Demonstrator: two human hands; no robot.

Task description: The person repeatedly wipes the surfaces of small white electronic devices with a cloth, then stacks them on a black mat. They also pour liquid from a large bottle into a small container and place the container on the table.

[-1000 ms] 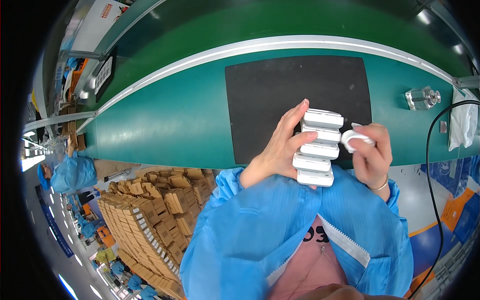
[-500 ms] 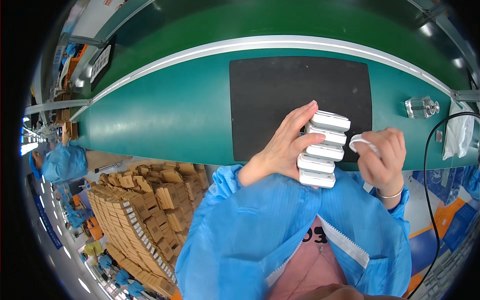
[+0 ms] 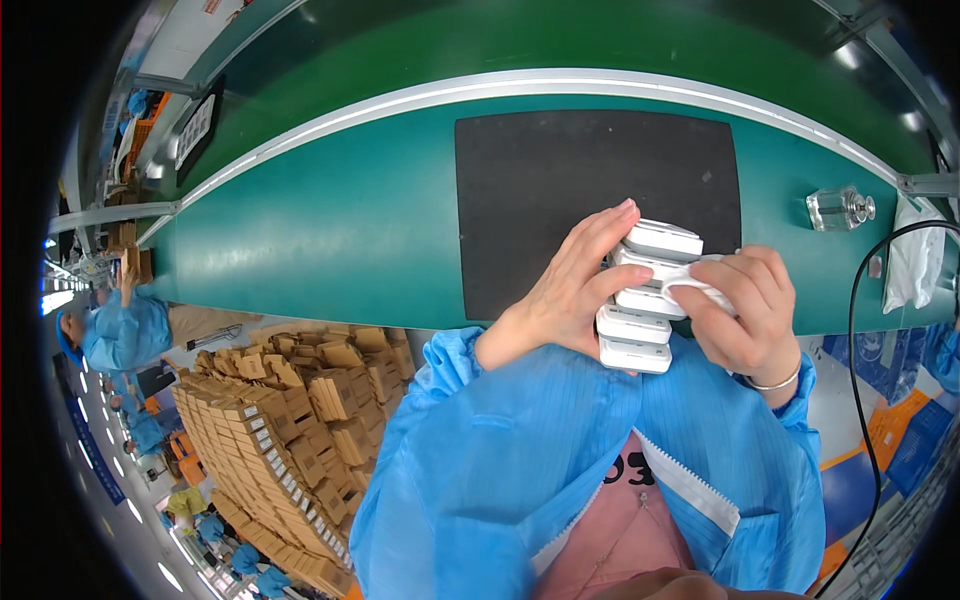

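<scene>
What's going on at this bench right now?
A person in a blue coat holds a stack of small white flat devices in the left hand, over the edge of a black mat on the green bench. The right hand presses a white cloth or pad against the stack. A small glass bottle stands to the right.

Five white flat cases (image 3: 640,305) stacked; one black mat (image 3: 560,190); one clear glass bottle (image 3: 838,209).

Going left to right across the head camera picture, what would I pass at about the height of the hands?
Person in blue at the far left → stacked cardboard boxes → left hand → stack of white devices → right hand → black cable → white bag.
</scene>
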